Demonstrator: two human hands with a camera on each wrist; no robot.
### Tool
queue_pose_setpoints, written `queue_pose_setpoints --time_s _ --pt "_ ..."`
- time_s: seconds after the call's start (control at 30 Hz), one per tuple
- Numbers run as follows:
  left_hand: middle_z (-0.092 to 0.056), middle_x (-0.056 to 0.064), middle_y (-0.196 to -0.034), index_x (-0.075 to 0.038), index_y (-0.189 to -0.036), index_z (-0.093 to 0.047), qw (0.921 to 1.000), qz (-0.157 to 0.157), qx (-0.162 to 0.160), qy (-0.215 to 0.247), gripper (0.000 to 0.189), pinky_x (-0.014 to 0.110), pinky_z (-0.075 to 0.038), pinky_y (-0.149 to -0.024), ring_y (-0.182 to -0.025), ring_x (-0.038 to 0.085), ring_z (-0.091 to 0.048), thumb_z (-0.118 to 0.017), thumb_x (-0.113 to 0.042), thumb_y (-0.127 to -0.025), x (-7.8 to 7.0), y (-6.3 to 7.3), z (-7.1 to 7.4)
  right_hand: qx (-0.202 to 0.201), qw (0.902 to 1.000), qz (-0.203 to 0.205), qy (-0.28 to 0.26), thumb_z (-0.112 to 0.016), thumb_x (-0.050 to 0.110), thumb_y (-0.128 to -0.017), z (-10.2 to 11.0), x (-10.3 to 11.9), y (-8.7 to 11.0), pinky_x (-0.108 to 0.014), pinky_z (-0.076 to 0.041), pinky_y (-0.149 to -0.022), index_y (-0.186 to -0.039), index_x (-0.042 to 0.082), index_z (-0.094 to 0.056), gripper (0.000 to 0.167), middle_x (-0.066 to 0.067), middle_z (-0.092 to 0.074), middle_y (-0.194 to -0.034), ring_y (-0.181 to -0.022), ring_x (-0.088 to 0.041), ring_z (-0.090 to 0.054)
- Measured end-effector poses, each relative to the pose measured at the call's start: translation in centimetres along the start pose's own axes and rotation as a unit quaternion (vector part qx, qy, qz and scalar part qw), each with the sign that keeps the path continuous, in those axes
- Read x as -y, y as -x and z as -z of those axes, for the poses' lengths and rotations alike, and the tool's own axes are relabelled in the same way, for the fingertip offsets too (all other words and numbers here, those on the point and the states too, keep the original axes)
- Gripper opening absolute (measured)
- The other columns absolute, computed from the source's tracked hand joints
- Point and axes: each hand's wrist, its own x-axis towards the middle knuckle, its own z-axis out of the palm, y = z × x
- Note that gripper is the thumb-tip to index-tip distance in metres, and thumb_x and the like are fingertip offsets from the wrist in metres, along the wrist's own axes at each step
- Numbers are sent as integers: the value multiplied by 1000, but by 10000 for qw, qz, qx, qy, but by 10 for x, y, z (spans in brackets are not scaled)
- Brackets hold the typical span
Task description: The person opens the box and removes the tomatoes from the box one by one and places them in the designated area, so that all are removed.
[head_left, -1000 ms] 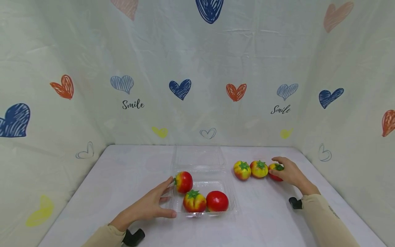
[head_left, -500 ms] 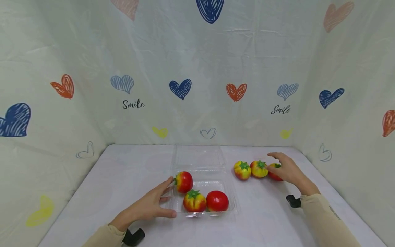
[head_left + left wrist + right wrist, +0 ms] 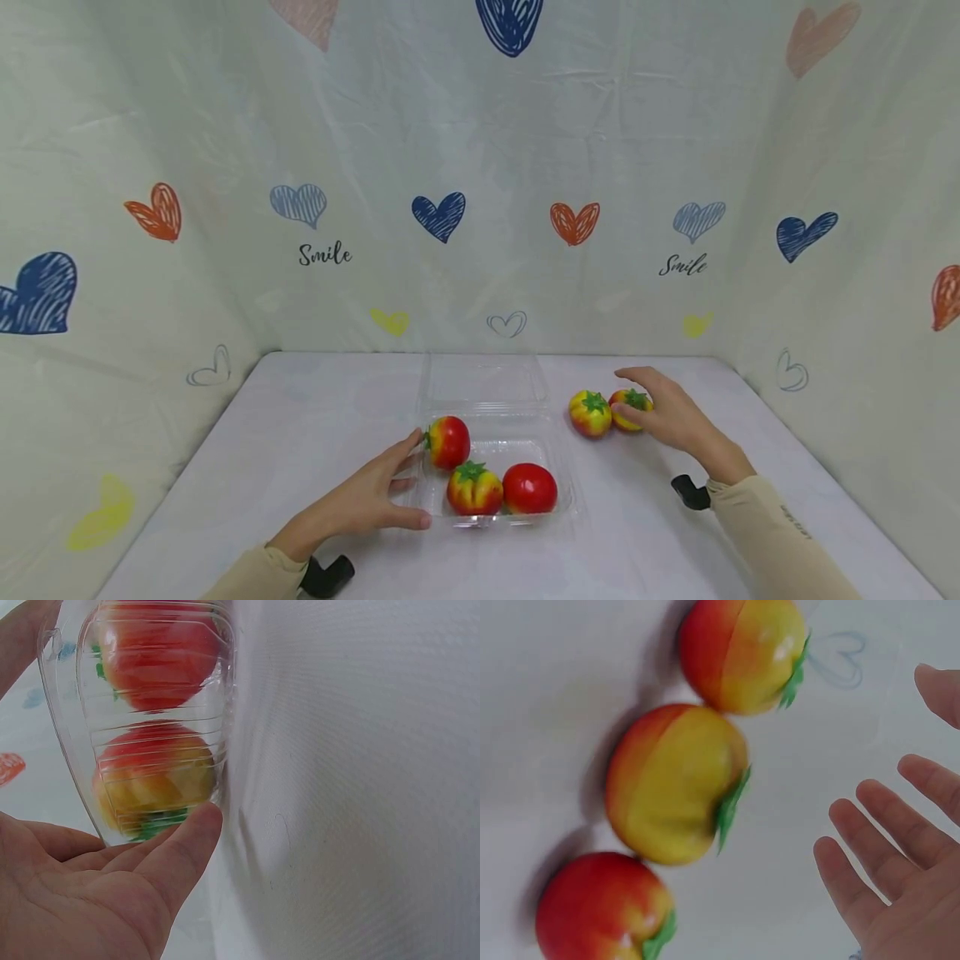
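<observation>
A clear plastic clamshell box has its lid raised at the back. Inside lie three tomatoes: one on the left, one at the front and a redder one. My left hand rests against the box's left side, thumb at the front corner and fingers extended. Spread-fingered, my right hand hovers over the row of loose tomatoes, beside a yellow-red one. Another lies to its left. The right wrist view shows a red tomato too, hidden in the head view.
The white-covered table meets a pale curtain printed with hearts at the back and sides. A black wrist mount hangs beneath the left cuff, and another black mount beneath the right cuff.
My right hand has drawn off the rightmost loose tomato and shifted left to above the middle one, its fingers empty. My left hand and the box stay put.
</observation>
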Motion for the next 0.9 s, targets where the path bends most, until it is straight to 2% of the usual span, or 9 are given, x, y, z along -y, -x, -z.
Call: queue_pose_setpoints --time_s 0.17,0.37,0.57,0.9 --pt "-22 21 -154 -8 -154 -10 10000 42 -10 18 111 44 -50 -93 -127 40 -46 -82 -36 -74 -1 0 0 -53 9993 356 -20 -71 32 -87 -8 20 0 -59 -39 -100 -131 9 -54 52 -12 -53 -133 -124 -35 -46" --pt "-24 22 -154 -9 -154 -10 9999 100 -31 -25 112 45 -50 -92 -126 41 -47 -82 -37 -73 0 0 0 98 9985 539 82 -72 32 -85 -20 44 0 -54 -46 -96 -130 16 -55 51 -6 -54 -133 -121 -30 -50" --pt "-24 21 -154 -9 -154 -10 9999 88 -44 -61 112 44 -51 -92 -126 40 -48 -82 -37 -73 0 -1 2 390 9959 815 98 -71 40 -85 -26 67 -2 -50 -49 -94 -133 20 -55 54 -2 -52 -135 -124 -26 -48" --pt "-23 21 -154 -9 -154 -10 10000 53 -23 -52 112 45 -51 -92 -125 40 -48 -82 -37 -73 0 -1 1 939 9839 1420 551 -71 37 -85 -30 112 -18 -42 -51 -94 -135 20 -53 56 0 -51 -137 -125 -20 -47"
